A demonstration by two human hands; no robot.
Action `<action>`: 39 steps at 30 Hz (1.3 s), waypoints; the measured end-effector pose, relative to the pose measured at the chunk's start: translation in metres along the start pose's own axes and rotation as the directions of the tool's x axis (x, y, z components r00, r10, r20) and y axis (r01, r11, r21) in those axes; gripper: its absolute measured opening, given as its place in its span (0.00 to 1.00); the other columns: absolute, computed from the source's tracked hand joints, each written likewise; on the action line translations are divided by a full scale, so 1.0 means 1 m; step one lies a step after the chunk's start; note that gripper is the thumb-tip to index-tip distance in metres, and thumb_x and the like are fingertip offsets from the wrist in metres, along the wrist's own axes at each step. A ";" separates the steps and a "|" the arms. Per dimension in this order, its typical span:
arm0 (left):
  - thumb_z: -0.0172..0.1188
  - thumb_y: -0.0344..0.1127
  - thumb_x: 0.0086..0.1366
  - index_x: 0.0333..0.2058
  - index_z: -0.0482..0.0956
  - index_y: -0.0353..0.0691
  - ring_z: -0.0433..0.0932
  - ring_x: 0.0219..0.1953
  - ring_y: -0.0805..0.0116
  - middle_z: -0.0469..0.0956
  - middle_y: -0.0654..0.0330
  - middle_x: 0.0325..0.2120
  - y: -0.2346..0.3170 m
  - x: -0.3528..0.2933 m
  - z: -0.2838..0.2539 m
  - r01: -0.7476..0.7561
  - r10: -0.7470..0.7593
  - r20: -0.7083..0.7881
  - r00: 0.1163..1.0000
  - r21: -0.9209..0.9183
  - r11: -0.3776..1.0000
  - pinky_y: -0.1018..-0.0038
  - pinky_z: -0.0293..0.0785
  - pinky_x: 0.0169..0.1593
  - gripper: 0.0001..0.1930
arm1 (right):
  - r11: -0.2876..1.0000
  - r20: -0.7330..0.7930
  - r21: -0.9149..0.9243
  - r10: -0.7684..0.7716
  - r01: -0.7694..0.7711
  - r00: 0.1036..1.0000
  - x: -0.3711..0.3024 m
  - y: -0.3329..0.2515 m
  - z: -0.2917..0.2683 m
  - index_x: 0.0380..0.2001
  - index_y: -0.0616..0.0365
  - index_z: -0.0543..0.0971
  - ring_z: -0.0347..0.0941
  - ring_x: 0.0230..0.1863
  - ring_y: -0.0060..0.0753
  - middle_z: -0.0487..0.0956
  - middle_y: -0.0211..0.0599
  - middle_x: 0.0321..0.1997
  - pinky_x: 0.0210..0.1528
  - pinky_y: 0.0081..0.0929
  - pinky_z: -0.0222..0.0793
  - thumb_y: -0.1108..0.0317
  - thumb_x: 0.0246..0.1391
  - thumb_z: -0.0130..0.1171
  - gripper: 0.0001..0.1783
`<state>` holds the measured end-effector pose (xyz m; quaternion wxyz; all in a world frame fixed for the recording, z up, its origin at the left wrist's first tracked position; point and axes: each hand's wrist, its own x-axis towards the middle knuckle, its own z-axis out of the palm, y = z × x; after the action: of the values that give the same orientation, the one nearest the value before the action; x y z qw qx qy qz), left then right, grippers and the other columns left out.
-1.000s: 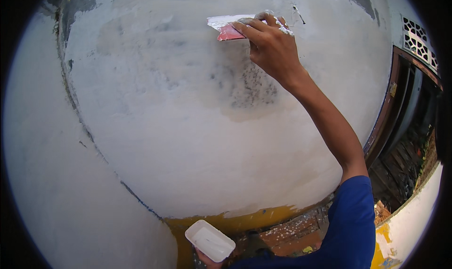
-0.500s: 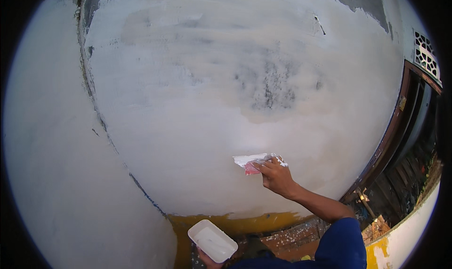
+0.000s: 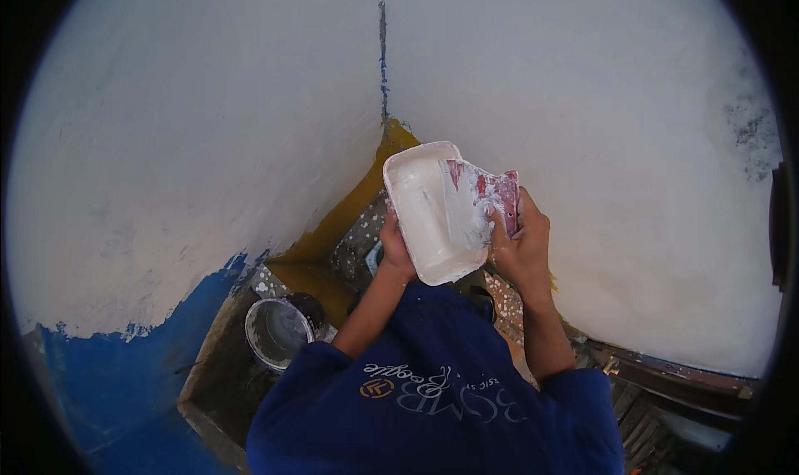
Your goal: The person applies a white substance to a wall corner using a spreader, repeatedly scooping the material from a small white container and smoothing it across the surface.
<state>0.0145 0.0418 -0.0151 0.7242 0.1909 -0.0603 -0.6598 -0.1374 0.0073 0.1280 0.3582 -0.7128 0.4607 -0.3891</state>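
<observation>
Right hand (image 3: 523, 246) pressing scraper (image 3: 478, 205) into tray (image 3: 416, 209)

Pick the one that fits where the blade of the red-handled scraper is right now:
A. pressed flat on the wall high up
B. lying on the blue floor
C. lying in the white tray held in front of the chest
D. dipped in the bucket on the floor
C: the right hand holds the scraper with its blade against the inside of the white tray, which the left hand supports from below.

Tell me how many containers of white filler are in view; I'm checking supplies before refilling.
2. A shallow white rectangular tray is held up by the left hand before the wall corner. A round metal bucket stands on the floor at lower left. Others may be hidden behind the person's body.
</observation>
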 end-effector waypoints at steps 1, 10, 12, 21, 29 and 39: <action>0.46 0.62 0.66 0.65 0.61 0.41 0.69 0.61 0.50 0.67 0.50 0.61 0.004 -0.002 0.003 -0.060 0.060 0.061 0.996 0.000 0.998 0.53 0.65 0.64 0.37 | 0.982 0.081 -0.175 -0.062 0.075 0.995 0.002 -0.008 0.003 0.42 0.66 0.74 0.79 0.26 0.47 0.81 0.49 0.28 0.31 0.34 0.72 0.78 0.52 0.57 0.13; 0.38 0.61 0.70 0.64 0.60 0.39 0.68 0.61 0.52 0.67 0.50 0.60 0.006 -0.018 -0.016 -0.206 0.217 0.073 0.973 -0.131 0.970 0.56 0.63 0.65 0.35 | 0.831 0.327 -0.478 -0.133 0.285 0.936 0.005 0.010 0.056 0.45 0.65 0.72 0.75 0.26 0.59 0.76 0.55 0.23 0.30 0.49 0.69 0.72 0.49 0.58 0.19; 0.39 0.61 0.70 0.64 0.60 0.39 0.67 0.61 0.52 0.67 0.50 0.61 0.004 -0.016 -0.017 -0.199 0.205 0.033 0.978 -0.143 0.970 0.57 0.62 0.65 0.35 | 0.846 0.359 -0.451 -0.122 0.286 0.925 0.005 0.012 0.057 0.45 0.65 0.72 0.74 0.26 0.60 0.76 0.56 0.23 0.30 0.49 0.69 0.72 0.49 0.58 0.18; 0.38 0.58 0.71 0.64 0.61 0.42 0.68 0.60 0.54 0.68 0.52 0.60 -0.018 -0.009 -0.026 -0.159 0.155 -0.037 0.987 -0.135 0.978 0.56 0.63 0.65 0.32 | 0.936 0.376 -0.319 -0.022 0.152 0.926 0.011 0.015 0.051 0.40 0.68 0.72 0.75 0.27 0.64 0.77 0.61 0.23 0.33 0.54 0.70 0.71 0.49 0.57 0.16; 0.42 0.57 0.70 0.64 0.60 0.40 0.71 0.58 0.52 0.69 0.50 0.59 -0.021 0.000 -0.035 -0.153 0.155 0.012 0.988 -0.120 0.981 0.56 0.67 0.62 0.32 | 0.982 0.523 0.112 0.072 -0.153 0.849 0.033 0.072 0.048 0.43 0.66 0.78 0.80 0.36 0.36 0.83 0.42 0.36 0.40 0.31 0.72 0.76 0.54 0.57 0.12; 0.41 0.56 0.71 0.63 0.62 0.45 0.69 0.58 0.48 0.70 0.52 0.54 -0.030 0.016 -0.052 -0.045 0.029 -0.154 0.988 -0.098 0.994 0.46 0.65 0.62 0.29 | 0.098 0.596 0.772 0.231 -0.628 0.769 0.055 0.095 -0.001 0.51 0.67 0.74 0.80 0.46 0.37 0.81 0.44 0.48 0.55 0.35 0.75 0.73 0.50 0.62 0.23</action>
<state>0.0061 0.0344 -0.0767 0.7476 0.2028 0.0252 -0.6319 -0.1593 -0.0751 0.0583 0.8796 -0.2262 0.2514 -0.3347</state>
